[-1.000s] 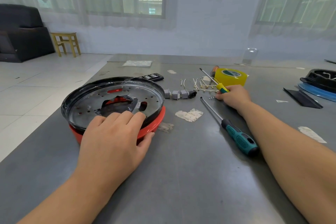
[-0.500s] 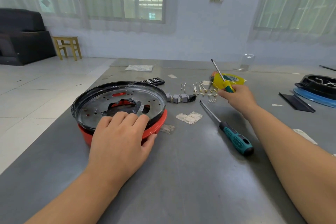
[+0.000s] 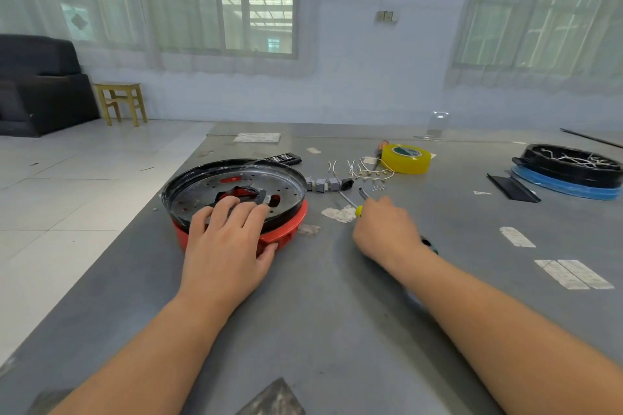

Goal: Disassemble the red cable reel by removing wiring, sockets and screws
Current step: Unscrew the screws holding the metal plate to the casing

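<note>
A: Hands first?

B: The left hand (image 3: 229, 246) lies spread on the red cable reel (image 3: 236, 202), fingers on its perforated metal plate, pinning it near the grey table's (image 3: 337, 330) left edge. The right hand (image 3: 386, 232) is curled round a yellow-handled screwdriver (image 3: 352, 205).

A: What changed?

B: Half a second ago that screwdriver was raised by the yellow tape roll (image 3: 408, 158); now it is low, tip towards the reel. Probably the next screw.

A: Any writing?

B: None legible; the tape's label is blurred.
</note>
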{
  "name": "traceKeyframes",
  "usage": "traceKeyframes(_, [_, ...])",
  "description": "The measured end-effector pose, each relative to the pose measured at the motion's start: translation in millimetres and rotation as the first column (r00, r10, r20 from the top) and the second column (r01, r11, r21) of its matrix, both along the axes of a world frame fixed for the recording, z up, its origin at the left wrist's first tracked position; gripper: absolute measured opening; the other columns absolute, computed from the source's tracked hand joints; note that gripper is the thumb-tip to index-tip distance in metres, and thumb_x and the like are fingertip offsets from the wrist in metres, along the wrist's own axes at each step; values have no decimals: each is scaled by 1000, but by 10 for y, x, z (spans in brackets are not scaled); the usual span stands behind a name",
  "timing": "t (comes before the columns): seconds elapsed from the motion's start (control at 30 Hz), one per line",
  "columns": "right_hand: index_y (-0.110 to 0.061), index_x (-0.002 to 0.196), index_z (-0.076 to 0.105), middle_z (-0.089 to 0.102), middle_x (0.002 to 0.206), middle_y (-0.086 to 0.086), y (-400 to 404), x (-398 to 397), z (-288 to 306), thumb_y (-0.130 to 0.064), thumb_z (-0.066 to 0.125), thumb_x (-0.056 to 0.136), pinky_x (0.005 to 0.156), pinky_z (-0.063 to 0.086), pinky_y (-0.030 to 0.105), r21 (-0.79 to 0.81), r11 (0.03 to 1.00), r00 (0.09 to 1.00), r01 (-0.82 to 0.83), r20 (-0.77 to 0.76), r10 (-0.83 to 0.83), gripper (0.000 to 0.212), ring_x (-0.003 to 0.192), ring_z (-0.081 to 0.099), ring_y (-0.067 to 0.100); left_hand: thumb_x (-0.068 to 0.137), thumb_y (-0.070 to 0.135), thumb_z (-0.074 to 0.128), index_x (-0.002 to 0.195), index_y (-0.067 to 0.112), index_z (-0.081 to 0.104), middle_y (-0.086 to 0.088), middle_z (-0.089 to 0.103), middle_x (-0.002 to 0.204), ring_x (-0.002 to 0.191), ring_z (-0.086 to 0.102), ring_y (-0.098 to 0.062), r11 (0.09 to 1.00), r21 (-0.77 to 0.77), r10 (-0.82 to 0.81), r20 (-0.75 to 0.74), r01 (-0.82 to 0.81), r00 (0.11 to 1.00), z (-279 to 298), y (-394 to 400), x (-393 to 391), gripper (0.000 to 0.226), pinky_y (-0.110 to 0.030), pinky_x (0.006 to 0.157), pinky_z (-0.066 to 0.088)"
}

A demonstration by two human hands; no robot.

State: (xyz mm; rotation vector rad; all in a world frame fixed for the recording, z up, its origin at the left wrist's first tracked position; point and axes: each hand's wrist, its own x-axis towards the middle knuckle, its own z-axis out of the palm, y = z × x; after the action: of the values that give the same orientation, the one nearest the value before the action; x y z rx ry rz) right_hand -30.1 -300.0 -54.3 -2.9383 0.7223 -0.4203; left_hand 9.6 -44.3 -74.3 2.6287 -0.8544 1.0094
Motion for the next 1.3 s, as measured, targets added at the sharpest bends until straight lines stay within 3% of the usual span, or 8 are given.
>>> traceKeyframes(0.13, [-10, 114, 61, 53, 105, 12, 127, -35, -113, -16, 51, 94, 69, 41, 40, -214, 977, 1000, 6, -14, -9, 24, 102, 60, 33, 75, 33, 88, 122, 15, 70, -3, 71, 124, 127, 61, -33, 999, -11, -32, 45, 32, 998, -62, 141, -6, 53, -47, 101, 37])
traceKeyframes(0.33, [-11, 111, 67, 63, 110, 13, 132, -54, -90, -18, 51, 94, 71, 39, 37, -336, 942, 998, -2, -60, -19, 24, 100, 61, 30, 88, 38, 62, 126, 14, 68, -3, 69, 128, 130, 60, -30, 998, -30, -58, 40, 59, 998, -67, 401, 22, 46, -46, 108, 39])
traceKeyframes(0.63, [-16, 111, 62, 63, 111, 8, 185, -62, -82, -27, 52, 91, 82, 44, 41, -481, 877, 996, -20, 66, 59, 25, 103, 57, 30, 91, 17, 77, 112, 18, 72, 4, 73, 106, 107, 69, -26, 975, -162, -157, -5, 154, 988, -83, 404, 37, 22, -36, 104, 31])
traceKeyframes(0.83, [-11, 146, 50, 58, 137, 9, 665, 8, -179, -26, 49, 102, 108, 43, 39, -75, 931, 845, -357, 398, 356, 47, 125, 54, 28, 85, 12, 87, 104, 22, 75, 10, 75, 100, 99, 70, -23, 951, -216, -239, -57, 222, 969, -27, 469, 58, 24, -31, 99, 31])
traceKeyframes(0.93, [-14, 157, 32, 45, 151, 7, 836, 46, -197, -19, 48, 99, 113, 36, 33, 160, 906, 840, -393, 463, 283, 60, 138, 43, 23, 86, 11, 87, 103, 21, 75, 9, 76, 99, 98, 71, -23, 945, -224, -255, -44, 239, 966, -16, 504, 59, 24, -29, 98, 32])
traceKeyframes(1.03, [-17, 161, 20, 40, 156, 5, 883, 96, -183, -28, 50, 102, 115, 39, 40, 387, 846, 844, -366, 521, 127, 67, 136, 47, 23, 88, 10, 85, 105, 19, 76, 6, 76, 100, 98, 71, -25, 935, -265, -260, -57, 237, 964, -5, 531, 71, 21, -34, 98, 39])
traceKeyframes(1.17, [-19, 133, 48, 64, 128, 3, 925, 184, -138, -51, 57, 98, 88, 48, 34, 646, 708, 898, -286, 439, -38, 48, 111, 62, 19, 90, 9, 81, 106, 15, 77, 4, 74, 101, 96, 69, -23, 895, -367, -300, -78, 253, 951, 31, 549, 63, 18, -42, 91, 52])
traceKeyframes(1.3, [-23, 120, 48, 64, 109, -2, 982, 272, -69, -58, 65, 90, 64, 41, 26, 752, 626, 940, -209, 331, -83, 49, 92, 60, 13, 95, 13, 76, 112, 20, 76, 14, 70, 105, 100, 60, -5, 847, -452, -356, -92, 279, 930, 23, 568, 26, 19, -34, 94, 49])
